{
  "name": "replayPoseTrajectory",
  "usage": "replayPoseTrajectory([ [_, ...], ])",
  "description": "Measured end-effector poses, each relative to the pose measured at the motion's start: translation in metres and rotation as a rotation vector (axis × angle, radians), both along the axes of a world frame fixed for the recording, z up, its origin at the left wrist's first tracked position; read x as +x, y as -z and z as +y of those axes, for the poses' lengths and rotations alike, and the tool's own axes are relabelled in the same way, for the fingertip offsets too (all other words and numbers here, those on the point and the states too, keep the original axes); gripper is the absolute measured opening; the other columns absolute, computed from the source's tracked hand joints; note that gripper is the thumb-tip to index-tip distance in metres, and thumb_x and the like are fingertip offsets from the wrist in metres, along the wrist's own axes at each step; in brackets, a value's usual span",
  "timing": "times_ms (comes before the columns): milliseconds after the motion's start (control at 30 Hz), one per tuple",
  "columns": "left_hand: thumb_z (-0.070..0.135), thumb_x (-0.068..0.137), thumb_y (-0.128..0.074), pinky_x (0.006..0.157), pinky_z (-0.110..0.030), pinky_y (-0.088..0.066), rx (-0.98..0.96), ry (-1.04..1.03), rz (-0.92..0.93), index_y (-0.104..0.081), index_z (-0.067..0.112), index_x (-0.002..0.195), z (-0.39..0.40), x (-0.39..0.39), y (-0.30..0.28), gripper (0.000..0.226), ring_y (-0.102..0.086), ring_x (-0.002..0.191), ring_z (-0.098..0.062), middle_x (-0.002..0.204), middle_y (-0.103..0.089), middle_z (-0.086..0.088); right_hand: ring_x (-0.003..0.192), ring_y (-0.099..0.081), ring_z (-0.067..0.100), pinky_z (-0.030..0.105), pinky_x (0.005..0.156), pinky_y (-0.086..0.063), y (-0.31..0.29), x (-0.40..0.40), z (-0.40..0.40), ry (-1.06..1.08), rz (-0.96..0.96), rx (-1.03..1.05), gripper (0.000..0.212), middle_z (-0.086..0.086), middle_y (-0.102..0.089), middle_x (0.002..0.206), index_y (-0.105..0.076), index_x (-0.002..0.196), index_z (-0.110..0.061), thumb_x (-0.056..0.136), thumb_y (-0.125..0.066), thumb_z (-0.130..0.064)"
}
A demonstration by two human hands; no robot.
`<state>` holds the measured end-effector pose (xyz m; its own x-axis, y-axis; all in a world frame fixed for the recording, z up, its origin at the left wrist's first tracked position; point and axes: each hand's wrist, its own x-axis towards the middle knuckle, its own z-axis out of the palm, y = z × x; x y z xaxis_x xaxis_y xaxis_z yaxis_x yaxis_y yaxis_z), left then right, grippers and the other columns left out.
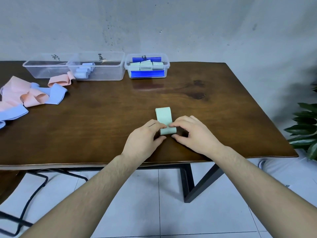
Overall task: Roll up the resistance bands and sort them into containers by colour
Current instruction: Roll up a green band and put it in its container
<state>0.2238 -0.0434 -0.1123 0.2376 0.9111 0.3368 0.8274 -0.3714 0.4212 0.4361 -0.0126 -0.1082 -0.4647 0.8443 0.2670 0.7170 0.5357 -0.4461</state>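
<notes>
Two bare forearms, hairy, no sleeves, seemingly no rings on fingers (178, 123)

Grey mottled wall (171, 23) across upper frame, dark specks near centre. Dark brown wooden table (103, 117) mid-frame on black metal legs (202, 184). Pale tiled floor (154, 212) along bottom. Green plant leaves (305, 127) at right edge. Black chair frame (27, 203) lower left.

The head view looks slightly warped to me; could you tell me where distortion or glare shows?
Head view: wide-angle bending curves the table edge near the frame's sides; soft glare sits on the wood before the green-band container; the green band is sharp.
</notes>
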Motion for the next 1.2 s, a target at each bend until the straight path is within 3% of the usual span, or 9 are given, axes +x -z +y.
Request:
replayPoseTrajectory([
  [133,0.029,0.091,-0.069,0.069,-0.024,-0.049,-0.024,-0.033,-0.039,-0.067,0.027,0.119,0.004,0.002,0.0,0.028,-0.045,0.072,-0.005,0.115,-0.061,0.015,0.096,-0.04,-0.002,0.01,0.082,-0.032,-0.001,-0.005,0.004,0.015,-0.013,-0.033,0.033,-0.015,-0.061,0.121,-0.066,0.125,-0.029,0.092,-0.071,-0.028],
  [267,0.028,0.091,-0.069,0.07,-0.017,-0.043,-0.026,-0.034,-0.046,-0.068,0.026,0.119,0.001,0.002,-0.001,0.028,-0.043,0.073,-0.004,0.113,-0.062,0.014,0.101,-0.045,0.0,0.023,0.091,-0.042,-0.007,-0.006,0.001,0.014,-0.03,-0.022,0.031,-0.013,-0.063,0.121,-0.067,0.124,-0.028,0.093,-0.069,-0.028],
  [467,0.026,0.085,-0.075,0.06,-0.014,-0.036,0.038,0.021,-0.037,-0.071,0.026,0.112,-0.025,-0.002,0.004,0.027,-0.038,0.076,0.003,0.105,-0.065,0.016,0.096,-0.045,-0.002,0.017,0.088,-0.037,0.002,0.004,-0.025,-0.042,0.009,0.018,0.031,-0.017,-0.065,0.113,-0.069,0.12,-0.029,0.089,-0.074,-0.028],
  [600,0.024,0.082,-0.078,0.057,-0.003,-0.026,0.058,0.047,-0.052,-0.071,0.026,0.107,-0.042,-0.003,0.004,0.026,-0.039,0.073,0.005,0.099,-0.065,0.017,0.094,-0.047,-0.001,0.017,0.087,-0.038,0.006,0.006,-0.043,-0.05,0.043,0.041,0.03,-0.021,-0.064,0.112,-0.07,0.118,-0.03,0.088,-0.075,-0.027],
  [733,0.025,0.08,-0.08,0.054,-0.006,-0.023,0.069,0.042,-0.051,-0.071,0.028,0.103,-0.053,-0.002,0.004,0.025,-0.037,0.069,-0.003,0.094,-0.064,0.018,0.092,-0.046,-0.002,0.015,0.085,-0.036,0.008,0.008,-0.055,-0.04,0.082,0.042,0.03,-0.021,-0.064,0.11,-0.072,0.115,-0.028,0.086,-0.077,-0.024],
  [867,0.027,0.081,-0.079,0.054,-0.005,-0.024,0.06,0.038,-0.04,-0.071,0.027,0.104,-0.054,-0.002,0.007,0.024,-0.038,0.069,-0.003,0.098,-0.065,0.018,0.093,-0.045,0.003,0.027,0.087,-0.044,0.011,0.008,-0.058,-0.01,0.096,0.017,0.03,-0.02,-0.064,0.109,-0.072,0.115,-0.029,0.085,-0.077,-0.027],
  [933,0.028,0.083,-0.078,0.053,-0.007,-0.028,0.063,0.041,-0.039,-0.071,0.026,0.106,-0.053,-0.002,0.008,0.024,-0.039,0.069,-0.003,0.101,-0.064,0.018,0.095,-0.042,0.003,0.034,0.089,-0.046,0.011,0.007,-0.057,0.001,0.073,0.034,0.031,-0.022,-0.063,0.109,-0.071,0.115,-0.031,0.085,-0.076,-0.031],
  [1067,0.031,0.087,-0.073,0.05,-0.022,-0.043,0.061,0.044,-0.045,-0.071,0.023,0.112,-0.053,-0.001,0.009,0.026,-0.044,0.058,-0.009,0.107,-0.058,0.018,0.097,-0.04,0.0,0.031,0.089,-0.045,0.01,0.005,-0.059,-0.003,0.091,0.06,0.032,-0.026,-0.056,0.112,-0.069,0.117,-0.034,0.086,-0.074,-0.033],
  [1200,0.031,0.09,-0.07,0.051,-0.027,-0.047,0.054,0.035,-0.068,-0.071,0.022,0.116,-0.053,-0.001,0.01,0.028,-0.045,0.058,-0.01,0.108,-0.058,0.018,0.095,-0.046,0.004,0.036,0.09,-0.046,0.01,0.003,-0.057,-0.008,0.106,0.036,0.026,-0.024,-0.058,0.111,-0.07,0.112,-0.033,0.087,-0.075,-0.029],
])
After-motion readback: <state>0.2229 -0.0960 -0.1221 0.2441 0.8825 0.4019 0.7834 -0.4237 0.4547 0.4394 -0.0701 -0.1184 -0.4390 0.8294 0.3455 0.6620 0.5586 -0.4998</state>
